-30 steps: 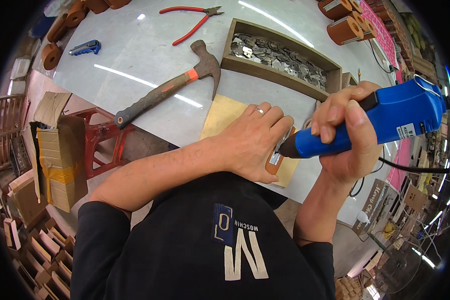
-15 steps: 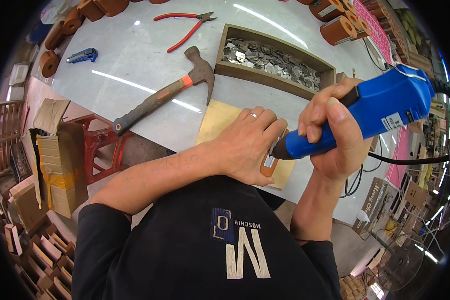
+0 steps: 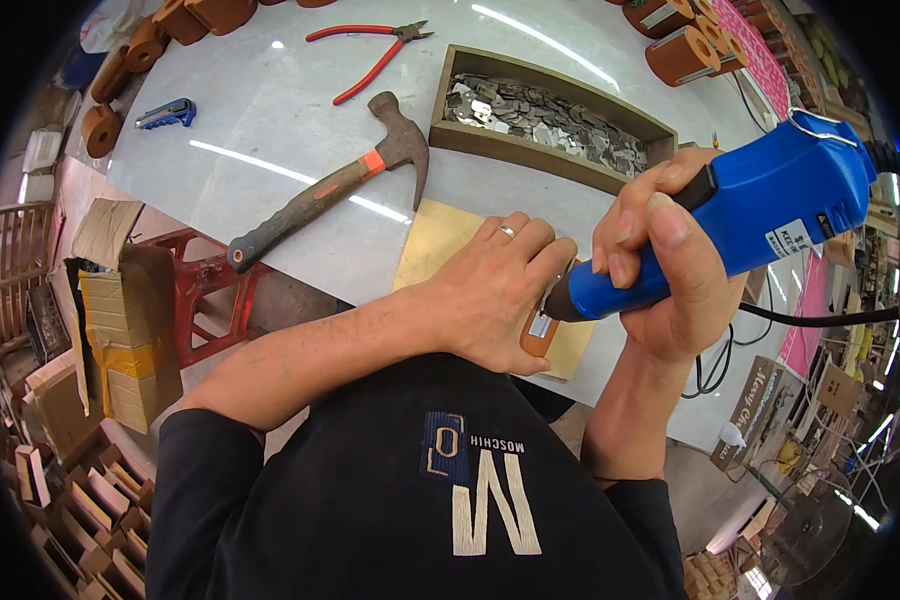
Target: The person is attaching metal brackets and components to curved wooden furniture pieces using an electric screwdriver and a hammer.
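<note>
Fingers (image 3: 625, 225) of my right hand (image 3: 675, 270) are gripping a blue power tool (image 3: 770, 200), right of the frame's centre, its dark nose (image 3: 562, 302) pointing at a small metal plate (image 3: 540, 326). Whether they are touching, I cannot tell. My left hand (image 3: 490, 285), thumb (image 3: 523, 362) spread apart, is bracing an orange-brown block (image 3: 536, 344) that is lying beneath the plate, just right of centre, on a yellowish board (image 3: 428, 242). A claw hammer (image 3: 315, 207) is resting at upper left of centre; beyond, a wooden tray (image 3: 520, 150) is holding metal pieces (image 3: 550, 120) at upper centre, and red-handled pliers (image 3: 370, 81) are lying above the hammer.
</note>
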